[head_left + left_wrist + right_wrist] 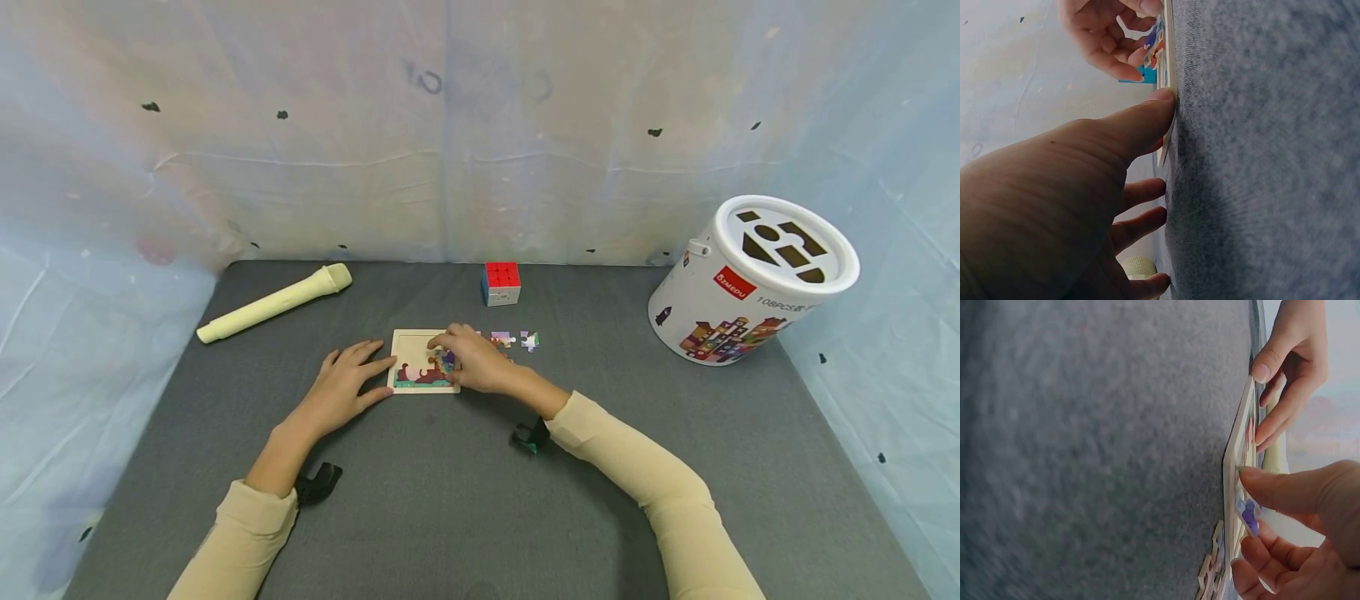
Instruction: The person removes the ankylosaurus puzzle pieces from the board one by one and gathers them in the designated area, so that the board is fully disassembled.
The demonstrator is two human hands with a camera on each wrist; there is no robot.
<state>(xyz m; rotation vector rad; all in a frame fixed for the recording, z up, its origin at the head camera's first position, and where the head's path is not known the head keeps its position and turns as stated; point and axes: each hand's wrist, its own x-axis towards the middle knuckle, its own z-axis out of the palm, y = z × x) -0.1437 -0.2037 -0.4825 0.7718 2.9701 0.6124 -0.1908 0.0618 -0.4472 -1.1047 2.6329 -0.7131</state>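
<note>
A shallow wooden puzzle tray [408, 342] lies on the grey table, its lower part filled with pieces of a coloured picture. My left hand [347, 387] rests at the tray's left side, fingers spread, with the thumb [1147, 119] against the near corner of the rim. Over the right half of the tray is my right hand [480, 362], pinching a puzzle piece [1249, 515] with purple on it between thumb and fingers. That piece is tilted close above the tray. In the head view the right hand partly covers the tray's right side.
Loose puzzle pieces [529, 341] lie just right of the tray. Behind stands a Rubik's cube [502, 284]. A pale yellow microphone-shaped stick [273, 303] lies at the back left. A white bucket [742, 292] with a shape-hole lid stands at the back right, near the sheet wall [525, 167].
</note>
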